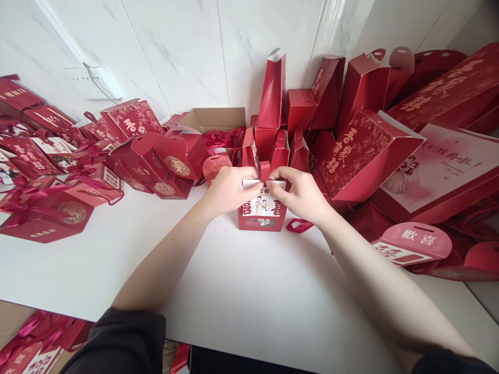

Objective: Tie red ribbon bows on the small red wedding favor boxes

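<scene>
A small red gift box (261, 209) with a cartoon wedding couple and a little window on its front stands upright on the white table. My left hand (233, 191) pinches the left part of its top edge, thumb in front and fingers behind. Across from it, my right hand (299, 192) grips the right part of the same edge in a like pinch. Between my fingertips a red strap (265, 171) rises from the top of the box. My hands hide parts of the lid. On the table by my right hand lies a red ribbon loop (298, 225).
Several red gift boxes (179, 156) crowd the left side. Taller red boxes (353, 148) are stacked at the right against the tiled wall (187, 52). Behind stands a cardboard carton (218, 118) with red ribbons. Another carton (11, 317) sits below the table (241, 291) at lower left.
</scene>
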A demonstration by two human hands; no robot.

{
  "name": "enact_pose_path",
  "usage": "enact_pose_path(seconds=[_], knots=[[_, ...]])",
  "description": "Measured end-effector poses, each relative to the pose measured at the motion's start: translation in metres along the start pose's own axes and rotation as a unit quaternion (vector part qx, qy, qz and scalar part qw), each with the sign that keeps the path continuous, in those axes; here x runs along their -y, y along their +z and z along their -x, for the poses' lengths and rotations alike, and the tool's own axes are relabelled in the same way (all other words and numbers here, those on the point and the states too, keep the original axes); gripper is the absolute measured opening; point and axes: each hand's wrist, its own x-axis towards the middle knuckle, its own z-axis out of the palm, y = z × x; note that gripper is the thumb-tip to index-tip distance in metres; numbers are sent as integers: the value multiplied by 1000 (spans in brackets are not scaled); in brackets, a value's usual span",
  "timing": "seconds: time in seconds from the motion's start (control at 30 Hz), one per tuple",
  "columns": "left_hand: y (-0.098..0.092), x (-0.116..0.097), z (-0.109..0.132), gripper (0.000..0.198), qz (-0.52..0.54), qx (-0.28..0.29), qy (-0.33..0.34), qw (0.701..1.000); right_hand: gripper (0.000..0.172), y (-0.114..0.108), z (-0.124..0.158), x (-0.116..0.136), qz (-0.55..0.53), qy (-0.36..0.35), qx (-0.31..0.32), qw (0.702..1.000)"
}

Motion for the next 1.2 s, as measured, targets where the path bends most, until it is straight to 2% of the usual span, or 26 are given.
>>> enact_pose_path(seconds=[0.27,0.47,0.63,0.83,1.0,1.2], knots=[[-8,5,1,26,-27,54,10,998,8,-3,0,-2,-4,-20,25,999],[-8,6,1,24,-38,48,17,998,9,0,1,-4,11,-37,7,999],[-9,2,2,19,-62,52,24,996,8,0,1,-3,15,-34,20,999],[-8,1,3,30,-95,32,31,994,8,-2,1,-1,21,-34,32,999],[-6,5,1,35,-86,28,48,995,6,-3,0,-1,27,-40,32,998],[-3,4,-1,27,-41,6,56,998,8,-6,0,1,23,-29,36,999]])
